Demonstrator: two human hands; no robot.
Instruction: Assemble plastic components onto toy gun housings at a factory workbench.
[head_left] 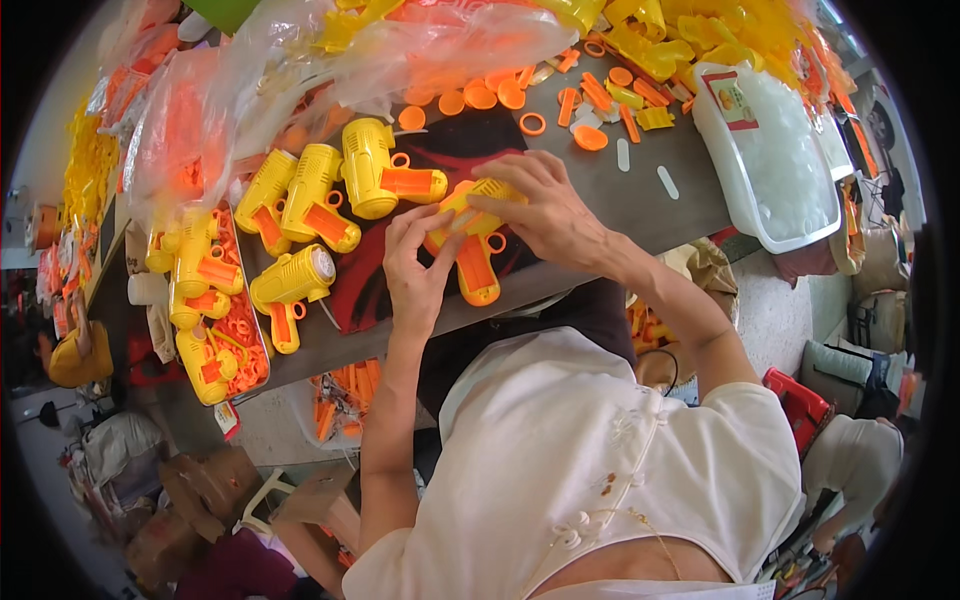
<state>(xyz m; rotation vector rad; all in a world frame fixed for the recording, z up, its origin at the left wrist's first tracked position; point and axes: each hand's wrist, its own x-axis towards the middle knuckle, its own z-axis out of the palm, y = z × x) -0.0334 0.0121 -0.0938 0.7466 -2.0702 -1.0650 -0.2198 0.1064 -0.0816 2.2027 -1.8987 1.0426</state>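
Observation:
Both hands hold one yellow toy gun (476,270) with an orange grip panel and an orange trigger ring, its handle toward me. My right hand (552,215) is closed over the right end of its body. With thumb and fingers, my left hand (415,270) pinches the body's left end; the fingers cover much of that part. Just beyond my left hand lies a similar yellow toy gun (370,165) with an orange grip panel. Further left are more yellow toy guns (313,195), and one (290,285) has a clear, pale round end.
A tray of orange parts (250,345) with toy guns on it stands at the left. Loose orange discs (480,95) and strips lie at the back. A white tub (770,160) holds translucent parts at the right. Plastic bags (330,75) cover the far left of the table.

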